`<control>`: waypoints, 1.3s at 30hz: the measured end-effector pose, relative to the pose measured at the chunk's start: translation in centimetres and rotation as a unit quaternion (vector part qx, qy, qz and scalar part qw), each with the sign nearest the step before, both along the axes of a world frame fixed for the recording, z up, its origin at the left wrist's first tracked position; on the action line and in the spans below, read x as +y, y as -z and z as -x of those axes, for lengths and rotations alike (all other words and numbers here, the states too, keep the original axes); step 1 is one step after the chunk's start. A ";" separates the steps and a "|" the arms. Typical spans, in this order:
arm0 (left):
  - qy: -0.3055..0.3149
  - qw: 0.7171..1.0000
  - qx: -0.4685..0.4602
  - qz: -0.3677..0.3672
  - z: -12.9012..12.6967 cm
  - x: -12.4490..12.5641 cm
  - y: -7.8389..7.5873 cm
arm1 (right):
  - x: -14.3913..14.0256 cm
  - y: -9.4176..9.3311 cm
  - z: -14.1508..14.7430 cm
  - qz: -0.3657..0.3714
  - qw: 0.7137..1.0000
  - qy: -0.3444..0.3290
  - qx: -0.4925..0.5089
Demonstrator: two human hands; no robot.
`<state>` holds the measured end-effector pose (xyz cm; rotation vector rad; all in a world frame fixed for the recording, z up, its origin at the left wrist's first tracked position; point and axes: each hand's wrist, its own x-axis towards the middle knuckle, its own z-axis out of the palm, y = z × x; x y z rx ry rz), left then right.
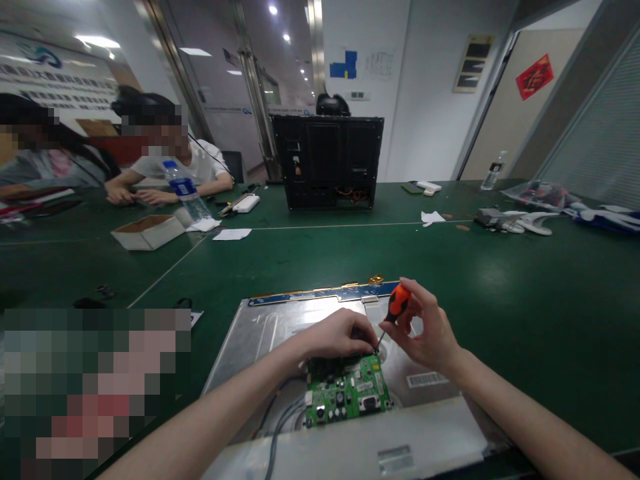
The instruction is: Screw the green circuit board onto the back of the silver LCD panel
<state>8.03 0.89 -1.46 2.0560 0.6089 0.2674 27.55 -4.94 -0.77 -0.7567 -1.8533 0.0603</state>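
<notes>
Green worktop (pixel 500 300) under monitor back panel (pixel 270 327). Left hand (pixel 335 337) pinching down on green circuit board (pixel 347 390); right hand (pixel 425 330) clenched around orange screwdriver (pixel 397 303), tip at board's top corner. Probably screw-driving; next needing steady, upright turning.

screwdriver tip: hidden between the left hand (pixel 336 335) and right hand (pixel 424 328); only the orange handle of the screwdriver (pixel 397 303) and part of the shaft show.
screw: too small to tell.
board (pixel 349 391) top edge: covered by the left hand's fingers.
panel (pixel 260 333): near edge cut off by the bottom of the view.
forearms: cut off at the bottom edge.
barcode label (pixel 427 379): print too small to read.
lower left corner: blurred out.
two people at far left: faces blurred.
</notes>
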 end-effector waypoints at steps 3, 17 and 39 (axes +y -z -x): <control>0.003 1.000 -0.002 -0.002 0.0 0.0 0.0 | 0.0 -0.1 -0.1 0.007 1.000 -0.014 -0.004; -0.007 1.000 0.008 -0.005 -0.1 -0.1 0.1 | -0.2 0.0 -0.2 0.027 0.999 -0.017 0.003; -0.001 1.000 -0.001 -0.004 0.0 0.1 0.4 | -0.3 -0.2 -0.1 0.024 0.999 -0.028 -0.001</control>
